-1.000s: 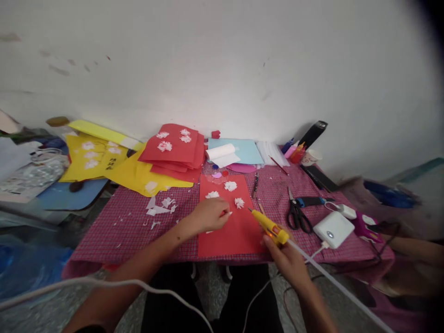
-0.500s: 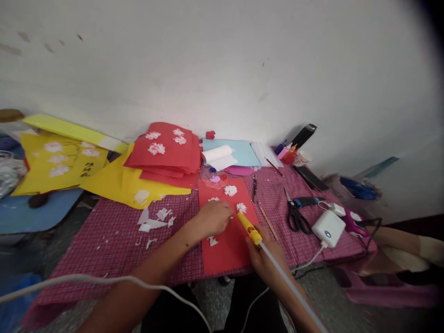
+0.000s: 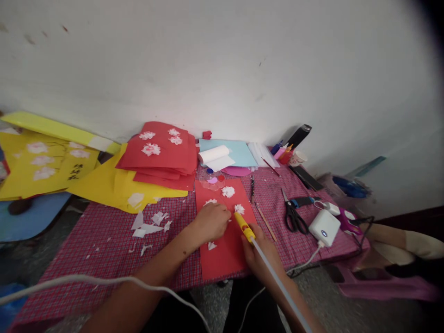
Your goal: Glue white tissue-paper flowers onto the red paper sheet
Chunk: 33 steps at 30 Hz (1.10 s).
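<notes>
A red paper sheet [image 3: 222, 261] lies in front of me with white paper flowers on it. One flower [image 3: 228, 191] sits near its top, another [image 3: 239, 209] at the right, and a third [image 3: 210, 202] is partly covered by my left hand. My right hand [image 3: 259, 247] grips a yellow hot glue gun [image 3: 243, 227], a long pale glue stick running from its rear. Its nozzle is just below the right flower. My left hand [image 3: 213, 221] is closed over the sheet, fingertips close to the nozzle; what they pinch is hidden. A white paper scrap [image 3: 212, 245] lies below it.
White scraps [image 3: 147, 227] lie left on the checked cloth [image 3: 114, 249]. Behind are stacked red sheets [image 3: 156, 162] and yellow sheets [image 3: 104, 185]. Scissors [image 3: 294, 217], a white power bank [image 3: 324, 227] and cables are at the right. A white cable [image 3: 104, 279] crosses my left forearm.
The view has turned slightly, so things on the table appear a little further left. Both hands and the glue gun keep almost the same place over the red sheet.
</notes>
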{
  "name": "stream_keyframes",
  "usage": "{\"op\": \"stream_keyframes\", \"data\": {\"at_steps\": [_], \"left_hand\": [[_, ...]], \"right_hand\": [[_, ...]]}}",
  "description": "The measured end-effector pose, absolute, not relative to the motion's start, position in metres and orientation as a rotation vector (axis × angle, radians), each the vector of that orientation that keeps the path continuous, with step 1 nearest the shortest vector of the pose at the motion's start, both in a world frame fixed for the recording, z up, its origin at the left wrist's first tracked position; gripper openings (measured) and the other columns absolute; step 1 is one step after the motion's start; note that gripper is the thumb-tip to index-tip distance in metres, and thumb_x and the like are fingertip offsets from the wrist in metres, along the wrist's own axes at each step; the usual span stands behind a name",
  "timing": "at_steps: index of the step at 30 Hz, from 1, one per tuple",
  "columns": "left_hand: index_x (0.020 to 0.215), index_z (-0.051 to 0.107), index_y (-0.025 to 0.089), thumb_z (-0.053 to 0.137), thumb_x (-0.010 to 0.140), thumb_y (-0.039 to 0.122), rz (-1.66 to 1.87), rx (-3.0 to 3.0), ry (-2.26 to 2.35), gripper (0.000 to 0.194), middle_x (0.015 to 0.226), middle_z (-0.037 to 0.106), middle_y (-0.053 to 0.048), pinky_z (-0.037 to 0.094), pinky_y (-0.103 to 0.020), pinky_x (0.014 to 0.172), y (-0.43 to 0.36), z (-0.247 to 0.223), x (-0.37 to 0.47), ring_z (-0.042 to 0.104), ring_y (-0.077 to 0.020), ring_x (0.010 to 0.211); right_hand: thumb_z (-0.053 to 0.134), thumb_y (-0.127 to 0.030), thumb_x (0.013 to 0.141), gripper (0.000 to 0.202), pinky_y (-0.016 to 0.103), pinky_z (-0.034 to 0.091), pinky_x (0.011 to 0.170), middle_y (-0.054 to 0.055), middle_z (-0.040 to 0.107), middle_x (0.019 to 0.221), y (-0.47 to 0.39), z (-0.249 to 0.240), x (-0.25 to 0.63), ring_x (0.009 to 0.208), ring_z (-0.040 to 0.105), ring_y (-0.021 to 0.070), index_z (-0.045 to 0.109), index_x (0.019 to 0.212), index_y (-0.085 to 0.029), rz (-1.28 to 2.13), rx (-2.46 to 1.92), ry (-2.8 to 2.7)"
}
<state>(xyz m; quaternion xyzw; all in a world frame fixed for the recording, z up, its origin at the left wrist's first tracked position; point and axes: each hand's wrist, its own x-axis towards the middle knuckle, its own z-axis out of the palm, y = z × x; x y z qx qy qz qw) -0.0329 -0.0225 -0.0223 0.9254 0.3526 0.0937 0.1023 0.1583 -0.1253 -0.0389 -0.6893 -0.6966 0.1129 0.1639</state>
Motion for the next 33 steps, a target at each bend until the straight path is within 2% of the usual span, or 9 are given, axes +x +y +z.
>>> {"op": "stream_keyframes", "data": {"at_steps": [9, 17, 29, 33], "left_hand": [[0.09, 0.067, 0.016, 0.051, 0.093, 0.022, 0.28, 2.746, 1.04, 0.018, 0.095, 0.07, -0.011, 0.051, -0.04, 0.085, -0.022, -0.023, -0.033, 0.065, -0.0265, 0.091], [0.091, 0.067, 0.016, 0.05, 0.094, 0.023, 0.293, 2.685, 1.065, 0.019, 0.095, 0.07, -0.012, 0.05, -0.04, 0.087, -0.023, -0.022, -0.032, 0.065, -0.0262, 0.093], [0.092, 0.067, 0.017, 0.05, 0.094, 0.025, 0.308, 2.703, 1.083, 0.018, 0.095, 0.07, -0.011, 0.05, -0.039, 0.086, -0.022, -0.025, -0.033, 0.066, -0.0256, 0.091], [0.091, 0.067, 0.017, 0.051, 0.094, 0.024, 0.317, 2.681, 1.08, 0.017, 0.095, 0.07, -0.011, 0.05, -0.04, 0.086, -0.022, -0.024, -0.033, 0.066, -0.026, 0.091]], "right_hand": [[0.041, -0.029, 0.099, 0.028, 0.029, 0.046, 0.059, 0.012, 0.073, 0.098, -0.12, -0.04, 0.159, 0.071, 0.072, 0.024, 0.053, 0.121, -0.016, 0.273, -1.982, -1.994], [0.042, -0.031, 0.097, 0.033, 0.032, 0.047, 0.056, 0.012, 0.074, 0.089, -0.121, -0.042, 0.161, 0.066, 0.071, 0.0258, 0.051, 0.124, -0.015, 0.283, -2.004, -1.958], [0.04, -0.036, 0.098, 0.035, 0.033, 0.049, 0.06, 0.015, 0.074, 0.096, -0.123, -0.047, 0.169, 0.07, 0.071, 0.0259, 0.052, 0.122, -0.013, 0.268, -1.93, -1.977], [0.04, -0.035, 0.098, 0.033, 0.033, 0.049, 0.062, 0.013, 0.073, 0.09, -0.123, -0.047, 0.171, 0.071, 0.071, 0.0265, 0.052, 0.121, -0.014, 0.264, -1.925, -1.988]]}}
